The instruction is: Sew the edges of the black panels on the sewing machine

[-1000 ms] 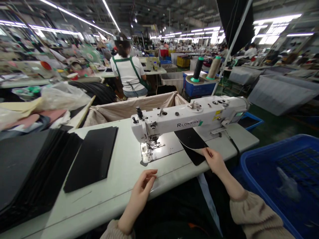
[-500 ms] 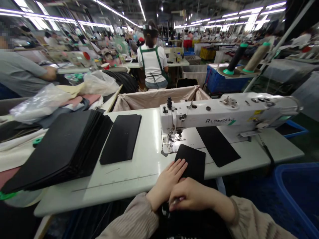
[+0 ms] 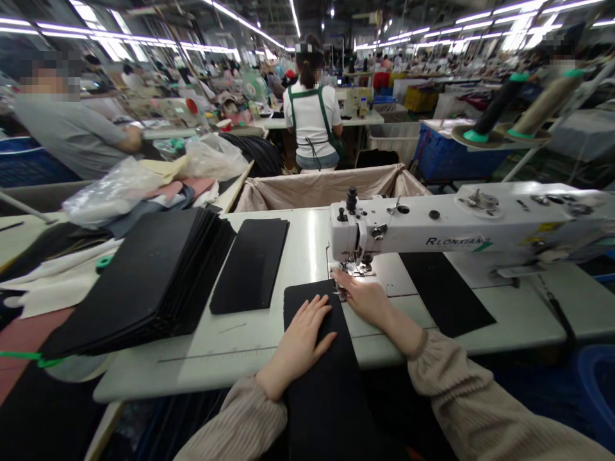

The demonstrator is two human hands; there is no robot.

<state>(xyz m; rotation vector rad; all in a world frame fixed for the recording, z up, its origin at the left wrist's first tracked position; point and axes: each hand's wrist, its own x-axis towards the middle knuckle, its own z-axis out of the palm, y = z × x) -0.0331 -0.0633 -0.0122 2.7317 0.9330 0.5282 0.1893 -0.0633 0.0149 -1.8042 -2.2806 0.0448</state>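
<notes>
Currently, the black panel: a long piece [image 3: 329, 400] lying under the left hand, its far end on the tabletop [image 3: 225, 358] just short of the needle area, its near end reaching past the table's front edge toward the lap.
Left hand: laid flat [image 3: 305, 342] on the panel, fingers spread and grasping nothing.
Right hand: fingertips [image 3: 369, 304] at the panel's far right corner, beside the needle; a small metallic glint shows there, but whether the fingers pinch anything, I cannot tell.
Step in hand: seemingly lining the panel up with the sewing machine [image 3: 408, 224].
Next move: probably calls for keeping the edge flat and straight to the presser foot [image 3: 364, 269], right fingertips well out of the needle's path.
Under the machine arm: another black panel [image 3: 446, 294], slanting over the table, apart from the first.
Left of the machine: a low pile of black pieces [image 3: 250, 266], then a thick fanned stack [image 3: 129, 275].
Behind the table: a cloth-lined bin [image 3: 317, 186], and beyond it a co-worker in a green apron [image 3: 312, 121], back turned.
</notes>
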